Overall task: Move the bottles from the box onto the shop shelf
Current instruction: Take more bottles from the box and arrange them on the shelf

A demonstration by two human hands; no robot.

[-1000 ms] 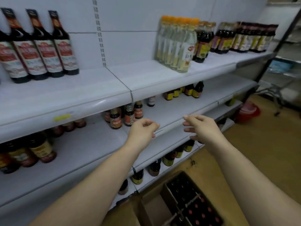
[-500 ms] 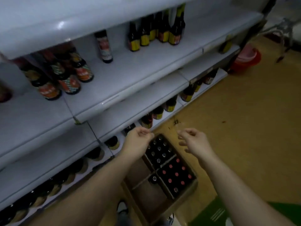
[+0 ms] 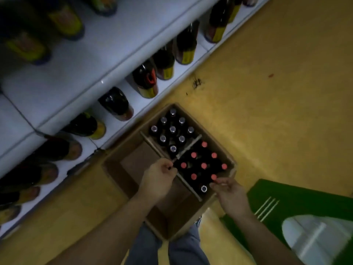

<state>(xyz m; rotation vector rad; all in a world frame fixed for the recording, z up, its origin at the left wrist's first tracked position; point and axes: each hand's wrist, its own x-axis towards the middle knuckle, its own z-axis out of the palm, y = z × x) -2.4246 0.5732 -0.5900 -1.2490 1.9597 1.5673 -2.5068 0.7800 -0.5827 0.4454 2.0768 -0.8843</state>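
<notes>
The yellow floor [image 3: 277, 111] took up most of the view, with the white shelf [image 3: 80, 60] running along its left side, its lowest tier lined with dark stocked bottles [image 3: 145, 79] standing near the front lip. The box [image 3: 133, 165] sat on the floor just beside that tier, probably so each lift to the shelf would be short. Card dividers split it into compartments: the near-left ones were bare, while the far one held silver caps [image 3: 172, 129] and the right one held red caps [image 3: 203, 166], all upright and packed close, so the goods to be moved were mostly not yet out. A green object [image 3: 298, 199] lay to the right. Both hands reached down into the box. The left hand [image 3: 157, 180] hovered at the divider crossing, its fingers [image 3: 168, 169] curled together at the edge of the red group; whether they pinched a cap, I could not tell. The right hand [image 3: 230, 197] had its fingers [image 3: 219, 181] loosely extended, tips just beside a red cap, seemingly ready to take a neck from above.
</notes>
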